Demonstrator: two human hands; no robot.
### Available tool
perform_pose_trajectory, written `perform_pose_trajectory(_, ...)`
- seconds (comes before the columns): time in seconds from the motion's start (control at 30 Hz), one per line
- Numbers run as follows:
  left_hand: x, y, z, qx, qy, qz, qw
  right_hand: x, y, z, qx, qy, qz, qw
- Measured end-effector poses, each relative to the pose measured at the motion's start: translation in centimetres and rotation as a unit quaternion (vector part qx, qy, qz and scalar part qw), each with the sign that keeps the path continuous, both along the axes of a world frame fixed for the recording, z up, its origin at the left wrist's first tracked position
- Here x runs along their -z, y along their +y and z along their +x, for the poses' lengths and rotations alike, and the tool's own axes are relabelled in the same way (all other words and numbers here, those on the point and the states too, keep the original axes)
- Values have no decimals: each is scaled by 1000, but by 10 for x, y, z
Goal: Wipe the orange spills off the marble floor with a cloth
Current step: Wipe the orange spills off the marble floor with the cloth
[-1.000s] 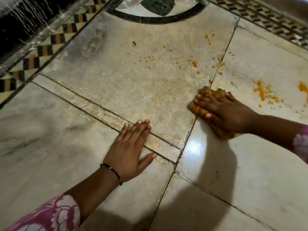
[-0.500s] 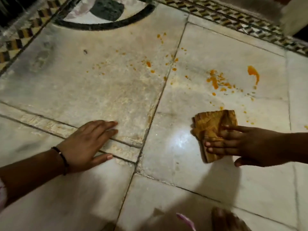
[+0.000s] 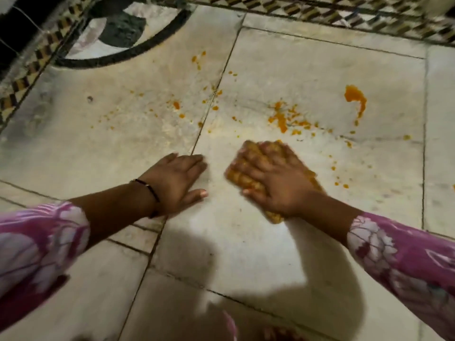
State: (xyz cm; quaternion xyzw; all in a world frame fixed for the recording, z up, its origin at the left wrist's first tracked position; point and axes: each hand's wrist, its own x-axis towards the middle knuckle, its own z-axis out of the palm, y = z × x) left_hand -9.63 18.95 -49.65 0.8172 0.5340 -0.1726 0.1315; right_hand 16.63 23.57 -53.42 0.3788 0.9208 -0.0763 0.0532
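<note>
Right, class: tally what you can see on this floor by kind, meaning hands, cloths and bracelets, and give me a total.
Hands: 2, left hand, right hand
Cloths: 1, cloth
Bracelets: 1, bracelet
Total: 4

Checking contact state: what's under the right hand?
Under the right hand, fingers spread flat, lies the folded orange-stained cloth, pressed on the marble floor. Cloth edges show around the hand. Whatever spill lies beneath the cloth is covered.
</note>
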Motion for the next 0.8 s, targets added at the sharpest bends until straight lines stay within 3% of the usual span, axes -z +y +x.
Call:
perform_pose_trajectory(0.1, 18, -8, 37, -128, -149, 83, 977, -1, -19, 38, 89, -3, 6, 996)
perform_pose_trajectory(0.17, 26, -18, 60, -198, -241, 144, 939, -3, -50, 42, 67, 5, 5, 998)
perform_pose_trajectory(0.3, 38, -34, 95, -266, -324, 210, 883, 1, -75, 16, -66, 27, -7, 997)
perform_pose_trajectory(0.4, 42, -31, 116, -310, -366, 180, 859, 3, -42, -2, 2, 45, 0, 999)
perform_pose_trajectory(0.5, 48, -25, 117, -253, -326, 161, 896, 4, -37, 16, 97, 53, -2, 994)
perform_pose_trajectory(0.67, 61, -31, 125, -60, -222, 116, 966, -2, -99, 108, 119, -7, -6, 993)
perform_pose_trajectory(0.8, 64, -33, 136, -31, -138, 113, 983, -8, -88, 170, 291, -41, -9, 956)
